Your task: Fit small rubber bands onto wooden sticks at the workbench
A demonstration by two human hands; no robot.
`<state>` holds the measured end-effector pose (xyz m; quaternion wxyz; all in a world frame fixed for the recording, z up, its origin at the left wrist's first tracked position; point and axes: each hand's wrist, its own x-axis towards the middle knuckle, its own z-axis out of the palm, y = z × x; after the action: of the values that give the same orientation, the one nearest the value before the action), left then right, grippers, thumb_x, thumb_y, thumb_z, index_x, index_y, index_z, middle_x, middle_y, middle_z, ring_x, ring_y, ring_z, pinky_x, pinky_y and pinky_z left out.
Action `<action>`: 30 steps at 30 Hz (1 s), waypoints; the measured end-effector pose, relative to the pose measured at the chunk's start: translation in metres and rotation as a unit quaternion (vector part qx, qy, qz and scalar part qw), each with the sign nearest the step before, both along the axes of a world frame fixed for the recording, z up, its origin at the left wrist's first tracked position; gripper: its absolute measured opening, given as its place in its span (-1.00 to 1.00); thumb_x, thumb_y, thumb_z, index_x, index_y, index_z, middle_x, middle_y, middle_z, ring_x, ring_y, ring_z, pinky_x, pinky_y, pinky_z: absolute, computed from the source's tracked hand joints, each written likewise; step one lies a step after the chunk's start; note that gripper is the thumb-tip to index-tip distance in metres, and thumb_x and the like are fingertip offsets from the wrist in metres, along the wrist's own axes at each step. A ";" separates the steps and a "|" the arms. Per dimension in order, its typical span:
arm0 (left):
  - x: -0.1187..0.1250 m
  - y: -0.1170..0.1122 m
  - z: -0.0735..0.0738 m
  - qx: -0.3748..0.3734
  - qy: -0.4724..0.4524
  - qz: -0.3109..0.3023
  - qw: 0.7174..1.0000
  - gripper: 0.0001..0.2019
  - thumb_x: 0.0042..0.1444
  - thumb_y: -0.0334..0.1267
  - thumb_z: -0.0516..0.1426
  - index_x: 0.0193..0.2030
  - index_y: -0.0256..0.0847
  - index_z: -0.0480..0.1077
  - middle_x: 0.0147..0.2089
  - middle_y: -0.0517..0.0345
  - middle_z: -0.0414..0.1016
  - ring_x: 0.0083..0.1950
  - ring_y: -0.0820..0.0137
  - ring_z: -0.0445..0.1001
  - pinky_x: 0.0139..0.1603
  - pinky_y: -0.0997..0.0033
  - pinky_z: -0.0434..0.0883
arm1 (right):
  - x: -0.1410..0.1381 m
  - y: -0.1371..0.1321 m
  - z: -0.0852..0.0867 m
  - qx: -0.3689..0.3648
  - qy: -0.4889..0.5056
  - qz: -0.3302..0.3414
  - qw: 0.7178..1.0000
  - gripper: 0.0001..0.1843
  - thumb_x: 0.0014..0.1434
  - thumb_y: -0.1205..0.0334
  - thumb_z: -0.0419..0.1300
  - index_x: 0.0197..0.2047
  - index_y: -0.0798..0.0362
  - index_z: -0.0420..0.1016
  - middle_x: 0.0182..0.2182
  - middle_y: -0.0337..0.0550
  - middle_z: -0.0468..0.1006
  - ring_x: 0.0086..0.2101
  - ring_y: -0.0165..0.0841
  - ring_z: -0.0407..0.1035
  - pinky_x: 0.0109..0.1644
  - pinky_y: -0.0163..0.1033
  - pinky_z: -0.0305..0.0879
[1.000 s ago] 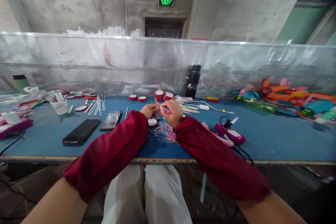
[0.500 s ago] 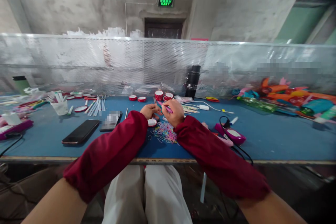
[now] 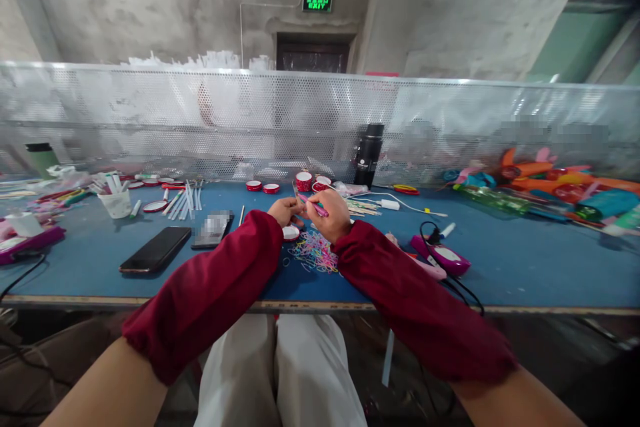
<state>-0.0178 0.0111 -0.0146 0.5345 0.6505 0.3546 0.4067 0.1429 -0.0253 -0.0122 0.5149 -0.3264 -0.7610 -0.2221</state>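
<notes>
My right hand is closed around a slim pink pen-like tool, its tip pointing toward my left hand. Close beside it, my left hand has its fingers pinched together; whatever they hold is too small to make out. Both hands are just above the table, nearly touching. Below them lies a loose pile of small coloured elastic bands. A small white-and-red round lid sits under my left fingers, partly covered.
Two phones lie left of my arm, near a cup of sticks. Red tins and a black flask stand at the back by a perforated metal screen. Right are a purple glue-gun-like device and colourful plastic pieces.
The pink tool has tilted slightly in my right hand. Both hands stay close together in about the same place, and the camera view has shifted a little.
</notes>
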 end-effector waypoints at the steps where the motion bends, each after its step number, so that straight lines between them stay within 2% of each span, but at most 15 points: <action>1: 0.000 -0.001 0.001 0.000 -0.002 0.002 1.000 -0.82 0.08 -0.21 0.18 -0.28 -0.31 0.39 -0.34 0.05 0.56 -0.59 0.53 0.45 -0.68 0.62 0.10 | -0.001 0.000 0.000 -0.005 -0.006 0.000 1.000 -0.94 0.17 0.24 0.13 -0.34 -0.02 0.40 -0.42 -0.16 0.46 -0.31 -0.28 0.33 -0.20 -0.14 0.26; 8: 0.000 0.001 0.000 -0.006 -0.004 0.001 1.000 -0.83 0.10 -0.23 0.17 -0.25 -0.31 0.40 -0.30 0.04 0.56 -0.60 0.55 0.43 -0.68 0.62 0.06 | 0.002 0.003 -0.001 0.000 0.015 -0.011 1.000 -0.94 0.17 0.24 0.13 -0.35 -0.01 0.39 -0.41 -0.15 0.46 -0.30 -0.28 0.33 -0.19 -0.15 0.25; 13: 0.001 0.000 0.001 -0.005 -0.003 0.009 1.000 -0.87 0.11 -0.28 0.15 -0.26 -0.32 0.39 -0.32 0.07 0.55 -0.59 0.54 0.44 -0.66 0.60 0.08 | 0.001 0.002 -0.001 -0.017 -0.009 0.004 1.000 -0.94 0.17 0.25 0.13 -0.35 -0.01 0.40 -0.42 -0.16 0.46 -0.32 -0.29 0.31 -0.19 -0.16 0.23; 30: 0.000 0.003 0.000 -0.009 -0.007 0.002 1.000 -0.85 0.12 -0.27 0.15 -0.23 -0.33 0.40 -0.33 0.07 0.55 -0.62 0.55 0.42 -0.68 0.62 0.09 | 0.001 0.001 -0.001 -0.002 0.006 0.002 1.000 -0.94 0.17 0.25 0.13 -0.34 0.00 0.40 -0.41 -0.15 0.46 -0.30 -0.29 0.33 -0.19 -0.15 0.24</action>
<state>-0.0175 0.0137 -0.0151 0.5421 0.6421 0.3560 0.4087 0.1436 -0.0241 -0.0128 0.5191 -0.3270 -0.7590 -0.2179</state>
